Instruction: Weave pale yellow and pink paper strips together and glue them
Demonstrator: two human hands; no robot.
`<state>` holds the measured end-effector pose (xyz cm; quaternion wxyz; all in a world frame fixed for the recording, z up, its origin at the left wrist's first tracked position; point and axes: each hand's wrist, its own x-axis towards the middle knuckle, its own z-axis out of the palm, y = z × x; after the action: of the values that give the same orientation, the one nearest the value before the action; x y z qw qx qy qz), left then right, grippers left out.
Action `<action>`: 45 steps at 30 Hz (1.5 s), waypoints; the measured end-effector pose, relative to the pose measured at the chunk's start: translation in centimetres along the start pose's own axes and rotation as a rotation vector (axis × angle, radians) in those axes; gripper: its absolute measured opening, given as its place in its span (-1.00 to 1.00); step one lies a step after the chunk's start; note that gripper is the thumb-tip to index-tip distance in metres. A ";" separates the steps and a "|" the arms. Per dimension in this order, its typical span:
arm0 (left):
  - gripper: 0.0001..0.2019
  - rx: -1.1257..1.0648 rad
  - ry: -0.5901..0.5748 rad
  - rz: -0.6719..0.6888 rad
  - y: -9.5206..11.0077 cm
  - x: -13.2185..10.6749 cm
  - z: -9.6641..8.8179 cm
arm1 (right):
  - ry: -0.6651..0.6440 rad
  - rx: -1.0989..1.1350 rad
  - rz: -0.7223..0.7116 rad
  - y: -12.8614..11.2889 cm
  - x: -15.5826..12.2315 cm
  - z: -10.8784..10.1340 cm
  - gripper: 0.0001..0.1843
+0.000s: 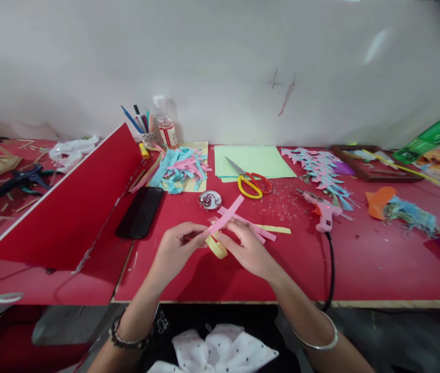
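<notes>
A pink paper strip point(230, 211) and a curled yellow paper strip point(218, 247) cross between my hands above the red table. My left hand point(179, 247) pinches them from the left with thumb and fingers. From the right, my right hand point(249, 247) closes its fingertips on the same strips. Exactly how the two strips join is hidden behind the fingers. Just beyond my hands lie more loose pink strips point(267, 234) and a flat yellow strip point(281, 229). A small round dish point(210, 200) with a dark curled thing in it sits behind them.
Scissors point(250, 185) rest partly on green paper sheets point(269, 161). A pink glue gun point(323, 210) with its cord lies right. A phone point(140, 212) and slanted red board point(75, 207) stand left. Cut strips point(183, 168) pile behind; a braided paper piece point(321, 168) lies back right.
</notes>
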<state>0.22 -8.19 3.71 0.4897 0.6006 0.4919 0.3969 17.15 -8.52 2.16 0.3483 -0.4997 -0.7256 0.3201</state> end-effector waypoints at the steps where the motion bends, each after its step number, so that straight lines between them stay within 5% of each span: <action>1: -0.82 -0.006 0.002 -0.002 -0.1 0.0 0.0 | -0.029 0.035 0.007 0.0 0.1 0.0 -0.78; 14: -0.80 -0.107 0.049 -0.102 -1.5 0.3 0.4 | 0.003 -0.039 0.078 -0.4 -0.2 0.8 -0.74; 25: -0.73 -0.150 0.056 -0.023 -1.5 -0.2 1.4 | 0.110 0.394 0.229 -0.7 0.0 1.6 -0.76; 32: -0.63 -0.104 0.028 0.102 -0.3 -1.3 2.5 | 0.030 0.076 0.072 -2.1 -0.2 -1.4 -0.77; 35: -0.60 0.055 -0.005 0.187 -0.8 -2.1 2.5 | -0.051 -0.054 0.041 -1.6 -0.4 -2.1 -0.77; 40: -0.72 0.649 0.045 0.386 -3.8 -3.9 1.8 | -0.286 -0.221 0.068 1.1 -1.6 -0.5 -0.81; 45: -0.68 0.948 -0.186 0.552 -6.0 -5.3 1.9 | -0.314 -0.407 0.029 2.2 -2.5 1.6 -0.83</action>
<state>-0.22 -13.51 -2.56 0.0853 0.8943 0.3956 0.1910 17.62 -10.37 -0.98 0.1189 -0.5140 -0.8130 0.2463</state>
